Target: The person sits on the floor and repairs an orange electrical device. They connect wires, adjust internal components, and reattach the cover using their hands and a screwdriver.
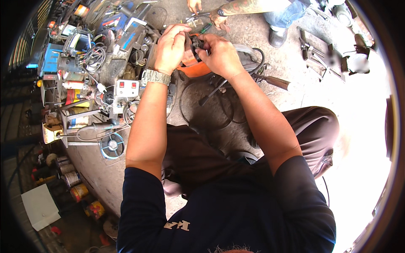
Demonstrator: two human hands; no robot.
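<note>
Both my arms reach forward to an orange machine [195, 70] with a dark inner part [195, 43], whose exact kind I cannot make out. Wrapped against its left side is my left hand [170, 47], a watch [156, 77] on the wrist. From the right, my right hand [221, 58] pinches at the dark part with thumb and curled fingers. Just beyond them lies a screwdriver with a green handle [206, 28]. Black cable [181, 103] loops over the floor below the machine. A brown-handled tool [273, 81] rests right of my right forearm.
Another person's hand [218, 19] works at the far side, near their shoe [278, 38]. At left, a cluttered bench carries coiled wire [93, 58] and a white box with red switches [127, 89]. A blue fan [112, 145] stands below. Metal frames [318, 55] lie far right.
</note>
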